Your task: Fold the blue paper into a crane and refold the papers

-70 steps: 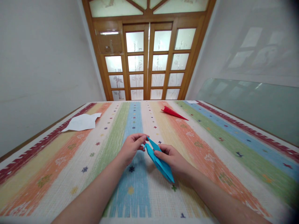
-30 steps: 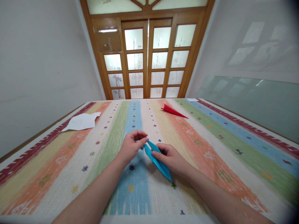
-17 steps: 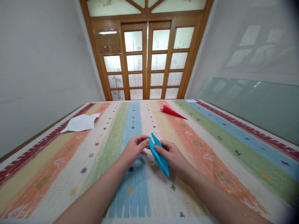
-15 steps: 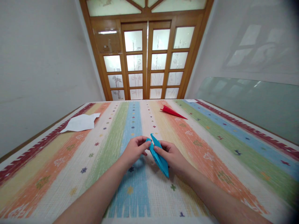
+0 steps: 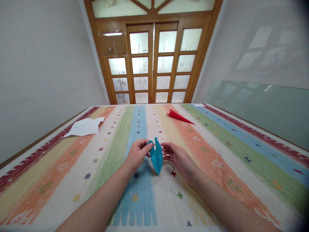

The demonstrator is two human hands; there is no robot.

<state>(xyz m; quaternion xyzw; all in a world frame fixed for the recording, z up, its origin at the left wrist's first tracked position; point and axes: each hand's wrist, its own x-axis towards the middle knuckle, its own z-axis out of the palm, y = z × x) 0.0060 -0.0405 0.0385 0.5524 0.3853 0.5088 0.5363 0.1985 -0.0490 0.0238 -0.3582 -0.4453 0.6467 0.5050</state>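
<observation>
A folded blue paper figure (image 5: 156, 158) hangs point-down just above the striped tablecloth (image 5: 217, 154). My left hand (image 5: 138, 154) pinches its upper left tip between thumb and fingers. My right hand (image 5: 177, 157) is just to the right of the figure, fingers apart and slightly curled, its fingertips close to the paper's right edge without gripping it.
A folded red paper figure (image 5: 179, 117) lies further back on the cloth, right of centre. A white sheet of paper (image 5: 85, 126) lies at the far left edge. Wooden glazed doors (image 5: 154, 61) stand beyond the table, and a glass pane (image 5: 256, 106) leans on the right.
My right hand has let go of the blue paper figure and drawn slightly right. The figure has swung from slanting across to hanging point-down from my left hand.
</observation>
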